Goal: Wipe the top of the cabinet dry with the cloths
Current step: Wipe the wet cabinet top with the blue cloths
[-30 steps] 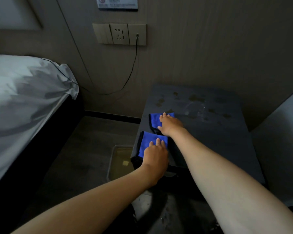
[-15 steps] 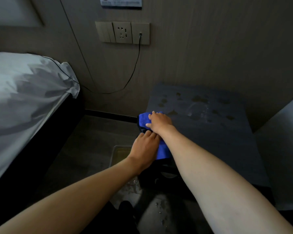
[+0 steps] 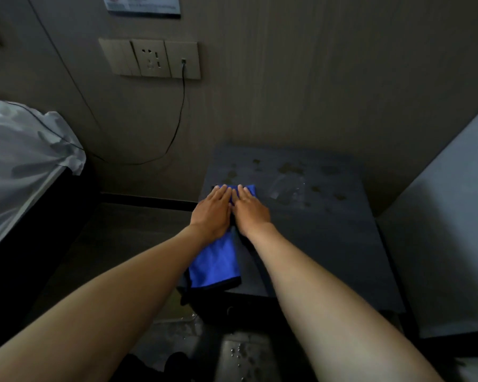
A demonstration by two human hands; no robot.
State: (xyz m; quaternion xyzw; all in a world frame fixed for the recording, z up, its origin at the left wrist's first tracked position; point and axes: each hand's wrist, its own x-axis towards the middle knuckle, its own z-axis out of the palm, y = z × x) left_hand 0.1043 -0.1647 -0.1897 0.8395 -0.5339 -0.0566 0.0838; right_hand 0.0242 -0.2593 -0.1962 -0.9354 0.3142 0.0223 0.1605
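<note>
The dark grey cabinet top (image 3: 329,238) stands against the wall, with wet patches (image 3: 290,169) across its far half. A blue cloth with a dark edge (image 3: 215,263) lies along the top's left side, its near end at the front edge. A second blue cloth (image 3: 250,190) peeks out beyond my fingertips. My left hand (image 3: 211,213) and my right hand (image 3: 250,210) lie flat side by side, palms down, pressing on the cloths. How the two cloths overlap under my hands is hidden.
A bed with a white sheet (image 3: 25,161) is on the left. A wall socket panel (image 3: 152,59) with a black cable (image 3: 177,128) is above the floor gap. A pale surface (image 3: 439,230) borders the cabinet on the right. Wet floor (image 3: 240,354) lies below.
Both hands have slid forward along the cabinet's left side. My left hand came up beside the right. The near cloth now stretches out behind them.
</note>
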